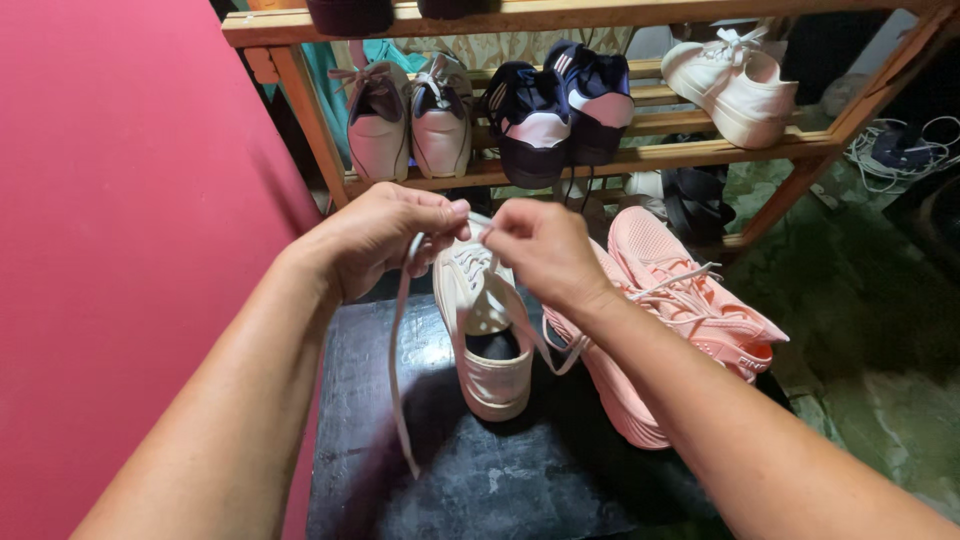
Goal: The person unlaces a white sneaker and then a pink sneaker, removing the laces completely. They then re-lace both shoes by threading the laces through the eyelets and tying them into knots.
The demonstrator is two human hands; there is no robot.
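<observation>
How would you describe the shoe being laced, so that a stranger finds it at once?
Start at the wooden shoe rack, then look down to the black stool before it. Two pink shoes are there; the pink shoe stands upright with its heel toward the camera, under both hands, while its partner lies on its side.
</observation>
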